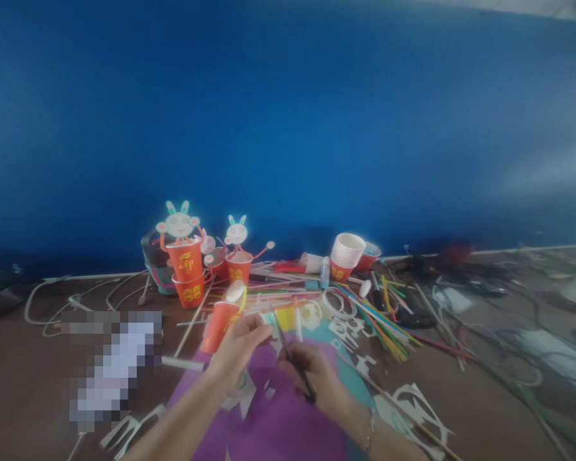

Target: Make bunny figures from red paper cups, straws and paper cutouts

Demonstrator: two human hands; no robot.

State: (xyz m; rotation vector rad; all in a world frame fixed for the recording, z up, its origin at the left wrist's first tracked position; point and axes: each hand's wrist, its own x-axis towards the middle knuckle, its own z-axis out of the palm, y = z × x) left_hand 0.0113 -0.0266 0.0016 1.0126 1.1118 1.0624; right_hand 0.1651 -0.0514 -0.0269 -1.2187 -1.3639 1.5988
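My left hand (242, 339) pinches a small white paper piece with green on it (271, 320), just beside an orange paper cup (216, 325). Fingers wrapped round the dark handles, my right hand (312, 371) holds scissors (288, 349); their blades point up and left to the paper piece. Whether the blades touch it is too blurred to tell. Under both hands lies a purple sheet (288, 419). A white paper cutout (246, 396) and small scraps rest on it below my left hand.
Rabbit figures (178, 224) stand in orange cups at the back left. A stack of cups (348, 251) is at the back centre. Colourful thin sticks (388, 339) and paper scraps (413, 413) lie to the right. Cables (43, 307) cross the brown table (24, 384) before a blue wall.
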